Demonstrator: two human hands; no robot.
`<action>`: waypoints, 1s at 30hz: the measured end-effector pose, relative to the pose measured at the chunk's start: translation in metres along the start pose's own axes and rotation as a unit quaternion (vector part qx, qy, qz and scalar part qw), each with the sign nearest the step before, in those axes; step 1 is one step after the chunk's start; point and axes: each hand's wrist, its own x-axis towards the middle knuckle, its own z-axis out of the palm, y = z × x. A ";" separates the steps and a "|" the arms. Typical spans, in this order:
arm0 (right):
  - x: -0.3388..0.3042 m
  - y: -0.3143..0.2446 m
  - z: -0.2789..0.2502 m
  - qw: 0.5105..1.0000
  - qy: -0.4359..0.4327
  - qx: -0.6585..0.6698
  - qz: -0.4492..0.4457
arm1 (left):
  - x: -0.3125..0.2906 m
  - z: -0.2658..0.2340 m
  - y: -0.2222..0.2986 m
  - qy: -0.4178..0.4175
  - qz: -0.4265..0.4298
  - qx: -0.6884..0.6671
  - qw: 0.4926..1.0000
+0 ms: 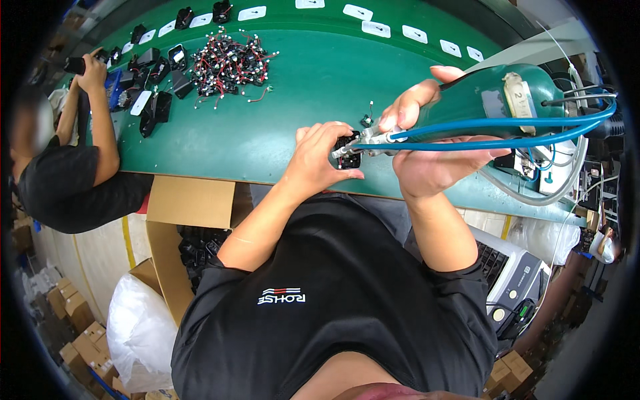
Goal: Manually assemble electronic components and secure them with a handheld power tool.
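My left hand (317, 157) grips a small black plastic housing (349, 160) at the bench's near edge, thumb below and fingers above. My right hand (427, 160) is wrapped around a bulky green power tool (460, 107) with a metal nose and blue hoses. The metal nose (377, 140) points left and meets the housing, hiding part of it. Whether the tip touches inside the housing I cannot tell. Just above the nose lies a small wired part (367, 119) on the green bench top (307, 87).
A heap of small parts with red and black wires (233, 63) lies at the back left, beside several black housings (157, 110). A co-worker (73, 153) sits at the left. An open cardboard box (190, 200) holds black parts. Blue hoses (493, 133) loop off to the right.
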 end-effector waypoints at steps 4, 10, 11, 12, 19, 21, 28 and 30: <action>-0.002 0.002 -0.006 1.000 -0.025 -0.006 0.000 | 0.000 -0.001 0.002 0.004 0.003 0.003 1.000; -0.006 0.007 -0.009 0.995 -0.029 -0.098 0.017 | -0.001 0.000 -0.001 0.002 0.004 -0.006 1.000; -0.007 0.011 -0.007 1.000 -0.021 -0.014 0.015 | -0.001 0.000 -0.002 0.002 0.004 -0.011 1.000; -0.007 0.014 -0.006 0.997 -0.013 0.069 0.012 | 0.000 0.000 -0.003 0.002 0.004 -0.015 1.000; 0.010 0.009 0.008 0.982 0.046 -0.183 -0.030 | 0.000 -0.004 0.000 0.006 -0.004 -0.002 1.000; 0.035 -0.025 0.013 0.996 -0.025 -0.058 -0.063 | 0.001 -0.008 0.001 -0.028 -0.008 0.011 1.000; 0.045 -0.150 -0.001 0.966 0.028 -0.227 -0.118 | 0.116 -0.090 -0.032 0.016 0.027 0.142 0.989; 0.036 -0.135 -0.020 0.955 0.024 -0.273 -0.112 | 0.161 -0.119 -0.066 0.020 -0.019 0.250 0.968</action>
